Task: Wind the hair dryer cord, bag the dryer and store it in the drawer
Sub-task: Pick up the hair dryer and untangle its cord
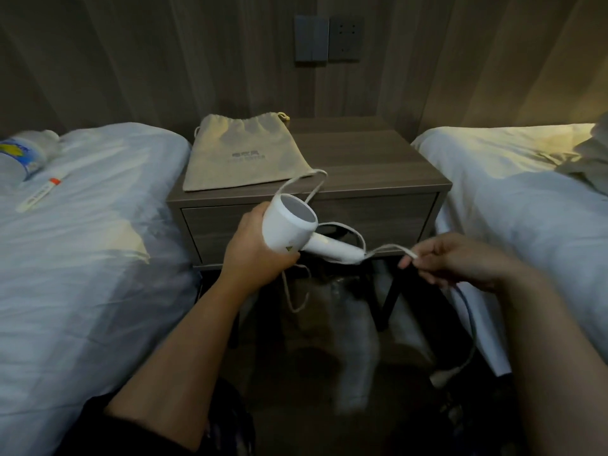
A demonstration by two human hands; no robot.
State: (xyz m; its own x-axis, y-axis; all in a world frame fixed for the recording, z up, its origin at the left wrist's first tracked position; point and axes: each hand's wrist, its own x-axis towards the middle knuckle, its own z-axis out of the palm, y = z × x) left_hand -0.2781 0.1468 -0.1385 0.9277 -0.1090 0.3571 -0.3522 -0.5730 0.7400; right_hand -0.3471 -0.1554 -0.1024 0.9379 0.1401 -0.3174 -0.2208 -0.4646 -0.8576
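My left hand (255,250) grips the barrel of a white hair dryer (289,227), held in front of the nightstand with its handle pointing right. The white cord (388,249) leaves the handle end, and my right hand (460,261) pinches it a short way along. Other cord loops arch above the dryer and hang below it, and the rest trails down past my right wrist toward the plug (442,376) near the floor. A beige drawstring bag (245,156) lies flat on the left of the nightstand top. The drawer (378,222) behind the dryer is closed.
The wooden nightstand (378,159) stands between two beds with white sheets (82,241) (526,199). A plastic bottle (19,156) and a small tube (41,192) lie on the left bed. Switch and socket plates (327,39) are on the wall above.
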